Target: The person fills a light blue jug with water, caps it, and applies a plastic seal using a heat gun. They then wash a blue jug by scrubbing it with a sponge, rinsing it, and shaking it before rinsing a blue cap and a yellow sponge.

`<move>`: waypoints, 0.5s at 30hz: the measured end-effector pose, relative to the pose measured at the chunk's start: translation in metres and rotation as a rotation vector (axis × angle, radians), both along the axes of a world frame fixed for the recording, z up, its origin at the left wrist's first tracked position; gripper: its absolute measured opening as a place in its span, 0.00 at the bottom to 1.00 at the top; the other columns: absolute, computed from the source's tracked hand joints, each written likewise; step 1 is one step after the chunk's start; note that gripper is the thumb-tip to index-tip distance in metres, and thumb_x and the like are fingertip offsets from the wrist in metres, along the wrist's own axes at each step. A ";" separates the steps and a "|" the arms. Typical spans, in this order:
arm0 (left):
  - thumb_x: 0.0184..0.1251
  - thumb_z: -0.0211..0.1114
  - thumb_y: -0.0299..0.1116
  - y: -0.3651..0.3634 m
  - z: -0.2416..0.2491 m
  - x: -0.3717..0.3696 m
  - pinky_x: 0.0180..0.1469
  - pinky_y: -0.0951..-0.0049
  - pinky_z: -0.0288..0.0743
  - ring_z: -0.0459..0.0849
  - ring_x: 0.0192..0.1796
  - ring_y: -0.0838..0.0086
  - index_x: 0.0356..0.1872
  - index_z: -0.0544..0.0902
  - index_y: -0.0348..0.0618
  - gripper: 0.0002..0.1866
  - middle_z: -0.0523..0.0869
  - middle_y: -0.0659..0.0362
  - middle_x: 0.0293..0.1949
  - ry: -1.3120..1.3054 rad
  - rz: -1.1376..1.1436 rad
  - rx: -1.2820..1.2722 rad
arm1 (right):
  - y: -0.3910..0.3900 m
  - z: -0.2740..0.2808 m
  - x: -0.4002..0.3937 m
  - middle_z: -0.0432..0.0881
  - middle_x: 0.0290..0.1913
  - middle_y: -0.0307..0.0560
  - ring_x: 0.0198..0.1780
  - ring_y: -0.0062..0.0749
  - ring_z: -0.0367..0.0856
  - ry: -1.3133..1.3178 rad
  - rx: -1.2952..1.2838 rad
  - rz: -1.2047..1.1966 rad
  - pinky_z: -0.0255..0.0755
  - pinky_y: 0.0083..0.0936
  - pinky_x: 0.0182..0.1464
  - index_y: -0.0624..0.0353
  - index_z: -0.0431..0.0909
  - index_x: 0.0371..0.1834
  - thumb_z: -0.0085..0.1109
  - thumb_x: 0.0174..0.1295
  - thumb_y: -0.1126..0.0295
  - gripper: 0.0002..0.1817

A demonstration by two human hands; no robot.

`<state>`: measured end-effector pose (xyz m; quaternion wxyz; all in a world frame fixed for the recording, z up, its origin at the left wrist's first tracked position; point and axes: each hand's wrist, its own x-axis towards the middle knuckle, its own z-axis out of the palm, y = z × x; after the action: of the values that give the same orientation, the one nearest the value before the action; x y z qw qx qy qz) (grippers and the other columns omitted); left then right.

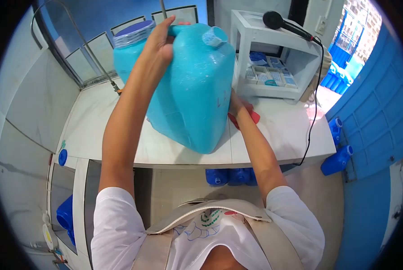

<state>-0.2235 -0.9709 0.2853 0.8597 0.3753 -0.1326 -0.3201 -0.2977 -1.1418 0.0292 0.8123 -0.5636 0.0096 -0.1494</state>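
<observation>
A big turquoise plastic jerrycan (192, 90) stands tilted on the white tiled counter, one lower corner toward me. It has a wide blue cap (134, 30) at its upper left and a small spout (215, 38), covered in patterned wrap, at its upper right. My left hand (163, 40) is closed around the handle on top. Low on the jerrycan's right side is my right hand (234, 102), its fingers hidden behind the container. Under and beside that wrist lies a red cloth (252, 117); whether the hand grips it does not show.
Right of the jerrycan, a white shelf unit (282, 33) carries a black heat gun or dryer-like tool (280, 21), whose cord hangs over the counter edge. A thin metal pipe (91, 49) rises at left. Blue jugs (338, 160) stand by the doorway; others sit under the counter.
</observation>
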 end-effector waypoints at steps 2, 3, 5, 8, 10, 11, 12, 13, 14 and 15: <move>0.64 0.58 0.35 0.020 -0.011 -0.007 0.45 0.65 0.80 0.80 0.38 0.63 0.39 0.73 0.28 0.15 0.80 0.48 0.36 -0.002 0.008 0.032 | 0.004 -0.006 -0.006 0.69 0.60 0.48 0.59 0.34 0.68 0.045 0.083 0.067 0.60 0.28 0.62 0.61 0.59 0.65 0.37 0.68 0.49 0.31; 0.63 0.58 0.34 0.032 -0.008 -0.006 0.43 0.67 0.81 0.81 0.36 0.66 0.36 0.75 0.30 0.13 0.81 0.49 0.36 -0.016 0.035 0.023 | 0.011 -0.009 -0.011 0.68 0.61 0.48 0.60 0.34 0.67 0.038 0.111 0.074 0.59 0.28 0.63 0.61 0.58 0.65 0.37 0.68 0.49 0.31; 0.63 0.58 0.32 0.065 -0.003 -0.005 0.40 0.69 0.81 0.81 0.33 0.68 0.35 0.76 0.31 0.11 0.82 0.51 0.33 -0.011 -0.135 0.066 | 0.046 -0.024 -0.032 0.67 0.62 0.48 0.62 0.34 0.65 -0.027 0.171 0.020 0.57 0.28 0.65 0.62 0.56 0.67 0.36 0.69 0.48 0.32; 0.61 0.58 0.30 0.122 0.009 -0.009 0.36 0.73 0.82 0.81 0.27 0.72 0.32 0.78 0.34 0.08 0.83 0.55 0.29 -0.009 -0.325 0.222 | 0.161 -0.013 -0.085 0.56 0.69 0.50 0.68 0.36 0.55 -0.109 0.031 -0.221 0.51 0.29 0.68 0.63 0.50 0.69 0.34 0.69 0.47 0.35; 0.60 0.58 0.29 0.159 0.015 0.010 0.32 0.78 0.81 0.80 0.23 0.78 0.33 0.78 0.37 0.06 0.82 0.58 0.27 -0.098 -0.440 0.403 | 0.254 -0.015 -0.098 0.50 0.70 0.53 0.69 0.40 0.51 -0.016 -0.188 -0.352 0.48 0.33 0.68 0.64 0.47 0.70 0.33 0.69 0.47 0.36; 0.59 0.59 0.31 0.172 0.028 0.010 0.27 0.80 0.78 0.77 0.21 0.83 0.32 0.77 0.39 0.06 0.80 0.62 0.23 -0.171 -0.537 0.547 | 0.295 -0.015 -0.098 0.44 0.70 0.56 0.70 0.43 0.47 0.053 -0.415 -0.486 0.45 0.37 0.68 0.65 0.43 0.70 0.33 0.68 0.47 0.37; 0.58 0.60 0.32 0.180 0.041 0.026 0.25 0.81 0.76 0.75 0.19 0.84 0.31 0.76 0.40 0.07 0.77 0.63 0.20 -0.336 -0.690 0.754 | 0.321 -0.016 -0.105 0.38 0.71 0.58 0.71 0.46 0.43 0.130 -0.641 -0.618 0.42 0.41 0.69 0.65 0.40 0.71 0.32 0.68 0.47 0.38; 0.57 0.61 0.34 0.180 0.058 0.026 0.23 0.82 0.74 0.73 0.18 0.85 0.29 0.74 0.40 0.08 0.75 0.65 0.17 -0.508 -0.843 0.957 | 0.334 -0.016 -0.115 0.38 0.71 0.58 0.71 0.46 0.43 0.132 -0.635 -0.620 0.42 0.41 0.69 0.65 0.40 0.71 0.32 0.68 0.47 0.38; 0.53 0.61 0.34 0.185 0.067 0.022 0.20 0.81 0.72 0.69 0.15 0.85 0.27 0.71 0.41 0.09 0.70 0.66 0.13 -0.735 -0.770 1.174 | 0.339 -0.015 -0.120 0.44 0.69 0.60 0.69 0.49 0.46 0.047 -0.631 -0.527 0.41 0.42 0.68 0.66 0.44 0.69 0.35 0.68 0.50 0.36; 0.53 0.61 0.34 0.186 0.073 0.023 0.20 0.81 0.72 0.69 0.15 0.85 0.27 0.71 0.41 0.09 0.70 0.66 0.13 -0.743 -0.768 1.175 | 0.337 -0.014 -0.122 0.50 0.66 0.61 0.67 0.52 0.50 -0.035 -0.629 -0.431 0.41 0.43 0.67 0.67 0.48 0.67 0.38 0.68 0.53 0.33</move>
<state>-0.2004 -0.7853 0.3586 0.2500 0.7777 -0.3405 -0.4655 -0.4194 -0.8044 0.0152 0.5496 -0.7678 0.0675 -0.3222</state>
